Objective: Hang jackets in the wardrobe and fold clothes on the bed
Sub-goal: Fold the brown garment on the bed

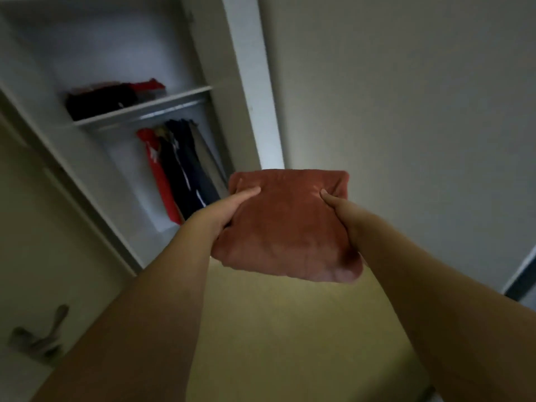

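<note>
Both hands are clamped on a folded rust-red garment [287, 224], held in the air ahead of the person: left hand [232, 206] grips its left edge, right hand [338, 207] its right. The open wardrobe [246, 82] stands beyond, with hung jackets [179, 169] below a shelf [145, 107] of folded clothes [110, 98].

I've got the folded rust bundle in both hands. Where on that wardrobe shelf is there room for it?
The shelf is bare on its right part, between the folded dark and red clothes and the wardrobe's right post. Its left half is crowded by that pile. Below the rail, jackets fill the right side. Both hands, left and right, grip the rust bundle.
</note>
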The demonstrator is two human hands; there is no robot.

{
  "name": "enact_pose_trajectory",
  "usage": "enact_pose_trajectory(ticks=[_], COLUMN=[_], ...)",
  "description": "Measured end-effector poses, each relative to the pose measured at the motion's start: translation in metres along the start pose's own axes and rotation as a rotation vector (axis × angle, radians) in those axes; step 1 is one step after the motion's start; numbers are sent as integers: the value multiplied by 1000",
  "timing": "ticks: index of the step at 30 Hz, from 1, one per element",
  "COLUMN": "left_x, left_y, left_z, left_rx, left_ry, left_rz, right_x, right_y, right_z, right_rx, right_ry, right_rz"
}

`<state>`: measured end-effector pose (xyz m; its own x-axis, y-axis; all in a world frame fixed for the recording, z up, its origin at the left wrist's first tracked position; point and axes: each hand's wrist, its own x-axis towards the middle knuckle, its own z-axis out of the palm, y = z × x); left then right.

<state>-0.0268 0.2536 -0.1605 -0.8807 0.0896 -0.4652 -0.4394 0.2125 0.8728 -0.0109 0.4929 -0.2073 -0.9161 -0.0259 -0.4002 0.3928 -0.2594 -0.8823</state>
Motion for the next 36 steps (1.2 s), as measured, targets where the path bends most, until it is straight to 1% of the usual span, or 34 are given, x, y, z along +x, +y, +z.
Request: enact_pose_trajectory(ticks=[3,6,9,12,15,18,22,28,32,36], left_x=[26,65,110,155,202,256,334,441,490,535], left_y=[23,44,68,96,133,166,203,281,341,398], left_z=[-80,-160,-230,-289,-336,-379,-429,-509,-577,-652], left_rx=[-36,-66,-89,-111,-113,-121,-152,-176,-187,-175], left_ry=[83,139,188,206,203,232,270,367,451,528], left_rz=[24,45,54,60,68,118,168,217,261,344], right_x=[57,121,182,238,294,357,453,610,683,751], right_y=[-31,-55,-79,-105,-136,-171,-210,-284,-344,-394], right_z=[77,152,223,278,321,359,410,492,563,644], right_rx=[-49,-96,-132,-139,-152,-196,-182,-190,-198,-236], right_ry=[-92,-150,-173,-193,-187,-155,-177,-265,-356,-400], right_rz=[-30,-52,-53,-45,-61,-114,-173,-241,-202,-275])
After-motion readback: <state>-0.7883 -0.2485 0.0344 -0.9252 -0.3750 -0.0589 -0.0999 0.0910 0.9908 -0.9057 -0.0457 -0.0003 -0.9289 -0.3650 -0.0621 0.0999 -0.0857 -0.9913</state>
